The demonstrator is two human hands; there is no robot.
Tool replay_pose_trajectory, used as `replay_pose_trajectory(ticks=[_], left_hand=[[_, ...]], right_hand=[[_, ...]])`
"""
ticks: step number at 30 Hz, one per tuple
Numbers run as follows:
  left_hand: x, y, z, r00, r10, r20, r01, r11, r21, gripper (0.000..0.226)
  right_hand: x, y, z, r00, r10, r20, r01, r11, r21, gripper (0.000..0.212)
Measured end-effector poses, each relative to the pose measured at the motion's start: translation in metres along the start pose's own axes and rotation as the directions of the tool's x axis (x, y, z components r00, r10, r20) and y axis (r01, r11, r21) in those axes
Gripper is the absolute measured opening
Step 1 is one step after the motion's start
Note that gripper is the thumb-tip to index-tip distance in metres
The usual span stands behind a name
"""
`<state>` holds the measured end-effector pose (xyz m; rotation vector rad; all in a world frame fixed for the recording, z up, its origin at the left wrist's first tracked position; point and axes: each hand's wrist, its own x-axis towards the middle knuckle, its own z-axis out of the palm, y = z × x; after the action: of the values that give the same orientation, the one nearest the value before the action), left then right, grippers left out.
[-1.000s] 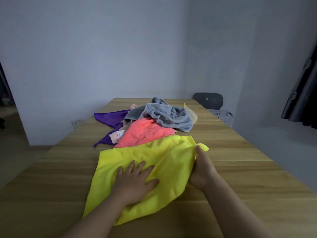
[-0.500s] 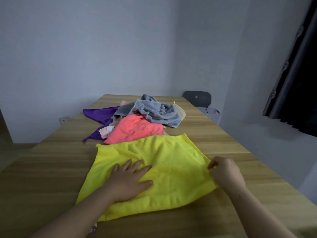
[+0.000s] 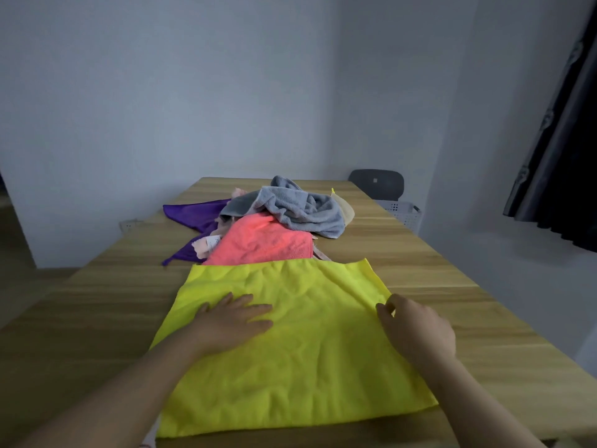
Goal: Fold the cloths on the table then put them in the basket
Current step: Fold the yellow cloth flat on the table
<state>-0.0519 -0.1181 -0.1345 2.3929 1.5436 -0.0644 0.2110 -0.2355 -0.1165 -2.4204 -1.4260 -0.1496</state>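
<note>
Yellow cloth (image 3: 307, 344): spread open on the near part of the worktop (image 3: 452, 286), lightly creased, not yet folded; its far edge meets the heap behind it

Left hand (image 3: 232, 321): flat, fingers straight, palm pressing the cloth's left half; grips nothing

Right hand (image 3: 416, 331): at the cloth's right edge, fingers curled, thumb and forefinger seemingly pinching the hem

Heap, waiting: pink cloth (image 3: 261, 240), grey towel (image 3: 303, 205) on top, purple cloth (image 3: 193, 215) to the left; all unfolded

Basket (image 3: 402, 213): white, beyond the worktop's far right corner, beside a dark chair (image 3: 376, 184); contents hidden

Step in hand, as judged: first cloth laid out, first fold due

Next move calls for: carrying the pinched edge over to the left edge, corners matched, with the left hand anchoring and then sliding clear
</note>
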Motion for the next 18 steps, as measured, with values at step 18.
replay_pose_trajectory(ticks=[18], left_hand=[[0.028, 0.068, 0.023, 0.989, 0.012, -0.149, -0.006, 0.999, 0.044, 0.060]], right_hand=[[0.029, 0.055, 0.022, 0.969, 0.233, -0.087, -0.240, 0.967, -0.087, 0.051]])
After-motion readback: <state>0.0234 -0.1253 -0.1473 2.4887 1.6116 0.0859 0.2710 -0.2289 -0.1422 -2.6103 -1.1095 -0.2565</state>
